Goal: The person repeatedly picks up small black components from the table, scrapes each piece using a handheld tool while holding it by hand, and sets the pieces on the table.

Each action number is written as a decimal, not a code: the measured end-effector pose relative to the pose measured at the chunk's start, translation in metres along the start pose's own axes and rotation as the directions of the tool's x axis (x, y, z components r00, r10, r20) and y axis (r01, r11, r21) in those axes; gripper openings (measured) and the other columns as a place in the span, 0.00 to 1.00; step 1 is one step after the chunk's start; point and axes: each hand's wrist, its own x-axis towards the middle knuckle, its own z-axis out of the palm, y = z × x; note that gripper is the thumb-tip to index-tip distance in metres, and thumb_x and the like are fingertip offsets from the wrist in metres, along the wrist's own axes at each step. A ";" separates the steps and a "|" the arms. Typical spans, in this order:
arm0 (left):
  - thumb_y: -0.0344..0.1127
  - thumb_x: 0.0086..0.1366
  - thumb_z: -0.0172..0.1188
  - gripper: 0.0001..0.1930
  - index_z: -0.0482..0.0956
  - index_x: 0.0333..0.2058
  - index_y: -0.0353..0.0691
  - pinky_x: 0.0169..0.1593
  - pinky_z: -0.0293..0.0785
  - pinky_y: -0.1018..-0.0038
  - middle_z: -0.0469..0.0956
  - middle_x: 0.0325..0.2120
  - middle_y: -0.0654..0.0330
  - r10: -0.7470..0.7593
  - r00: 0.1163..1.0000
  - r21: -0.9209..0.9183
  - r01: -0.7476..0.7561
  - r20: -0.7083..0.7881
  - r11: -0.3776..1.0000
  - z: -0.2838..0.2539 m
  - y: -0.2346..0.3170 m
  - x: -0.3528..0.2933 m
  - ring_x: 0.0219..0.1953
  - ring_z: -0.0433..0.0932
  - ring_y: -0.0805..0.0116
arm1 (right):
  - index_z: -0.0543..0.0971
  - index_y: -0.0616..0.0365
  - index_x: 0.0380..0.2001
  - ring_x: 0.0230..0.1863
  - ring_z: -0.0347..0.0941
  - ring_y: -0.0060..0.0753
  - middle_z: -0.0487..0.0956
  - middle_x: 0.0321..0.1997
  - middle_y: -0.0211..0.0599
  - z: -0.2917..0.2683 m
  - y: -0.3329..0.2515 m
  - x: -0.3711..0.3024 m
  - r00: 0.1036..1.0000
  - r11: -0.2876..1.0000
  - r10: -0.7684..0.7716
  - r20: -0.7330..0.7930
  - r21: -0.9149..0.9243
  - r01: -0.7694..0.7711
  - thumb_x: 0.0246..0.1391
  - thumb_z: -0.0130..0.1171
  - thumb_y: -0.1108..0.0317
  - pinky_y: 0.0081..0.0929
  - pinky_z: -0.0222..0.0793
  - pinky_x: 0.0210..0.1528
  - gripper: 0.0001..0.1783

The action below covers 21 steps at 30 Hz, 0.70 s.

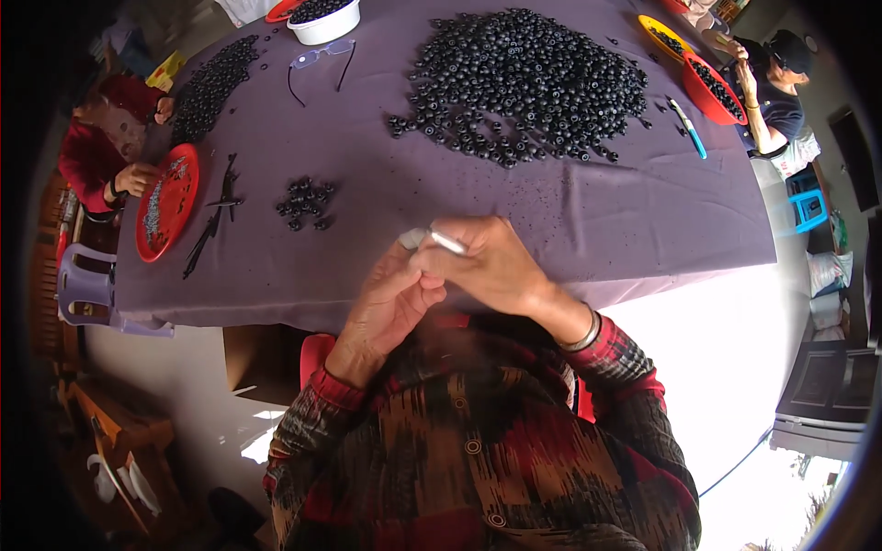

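Observation:
Both my hands are held together over the near edge of the purple-covered table. My right hand pinches a slim silvery tool, whose pale end sticks out to the left. My left hand is curled just below it, fingertips meeting the right hand; what it holds is hidden. A small cluster of dark round beads lies to the left of my hands, and a big heap of dark beads covers the far middle of the table.
A red plate and dark sticks lie at the left, by a person in red. Another bead pile, glasses, a white bowl, a blue pen, red and yellow bowls, another person.

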 end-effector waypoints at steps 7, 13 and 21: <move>0.33 0.66 0.54 0.14 0.69 0.49 0.41 0.45 0.72 0.77 0.73 0.41 0.65 0.035 0.973 0.081 -0.017 -0.226 0.997 0.006 -0.002 0.000 0.42 0.73 0.76 | 0.80 0.62 0.33 0.28 0.78 0.32 0.79 0.27 0.38 0.004 -0.005 -0.001 0.982 0.972 -0.186 -0.044 -0.151 0.178 0.47 0.64 0.71 0.27 0.73 0.32 0.09; 0.30 0.65 0.55 0.12 0.73 0.46 0.39 0.37 0.72 0.77 0.74 0.33 0.66 0.015 0.990 0.123 0.003 -0.139 0.992 -0.010 0.012 -0.002 0.34 0.72 0.75 | 0.81 0.58 0.31 0.26 0.77 0.51 0.80 0.24 0.44 -0.028 -0.003 0.003 0.975 0.806 -0.149 -0.167 -0.591 0.022 0.50 0.62 0.67 0.37 0.73 0.31 0.07; 0.29 0.60 0.62 0.05 0.79 0.34 0.35 0.29 0.69 0.81 0.75 0.26 0.66 0.606 0.757 0.968 0.151 -0.245 0.202 -0.061 0.064 -0.007 0.25 0.70 0.81 | 0.76 0.61 0.27 0.34 0.74 0.53 0.77 0.31 0.45 -0.100 0.040 0.041 0.906 0.477 -0.314 -0.283 -0.872 -0.107 0.47 0.61 0.67 0.42 0.70 0.36 0.08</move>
